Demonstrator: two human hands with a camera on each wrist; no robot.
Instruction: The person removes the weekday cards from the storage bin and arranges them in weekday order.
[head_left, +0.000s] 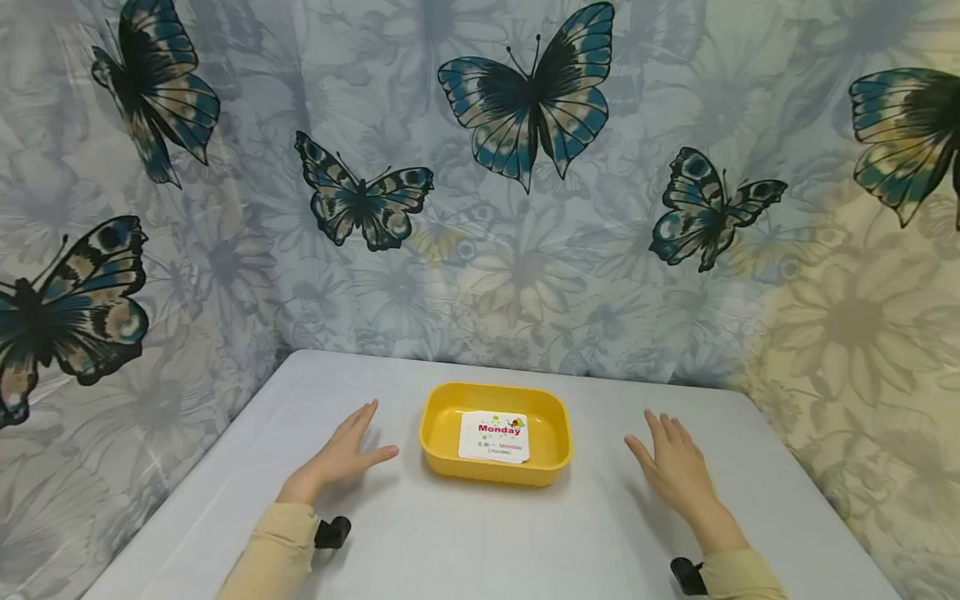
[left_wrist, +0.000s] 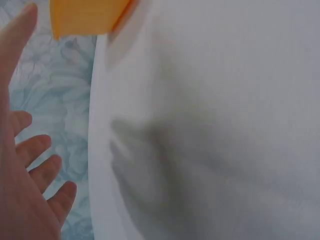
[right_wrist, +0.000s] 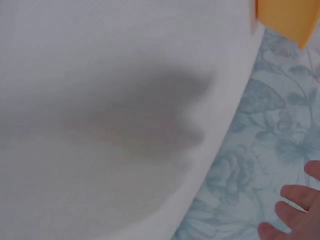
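Observation:
A yellow plastic basket (head_left: 555, 454) stands near the middle of the table in the head view. In it lies a white card (head_left: 480, 450) printed "Monday" in red, with Chinese characters below and a small picture in its corner. My left hand (head_left: 337, 454) hovers to the left of the basket, fingers extended and thumb apart, holding nothing. To the right, my right hand (head_left: 675, 467) is held over the table with its fingers spread, also without anything in it. Both wrist views show a corner of the basket at the top and the hand's shadow on the cloth.
A white cloth covers the table (head_left: 495, 542), whose back edge meets a grey-blue floral curtain (head_left: 525, 292) with large butterflies. More curtain hangs along the left and right sides. Each wrist carries a black camera strap at the beige sleeve (head_left: 277, 542).

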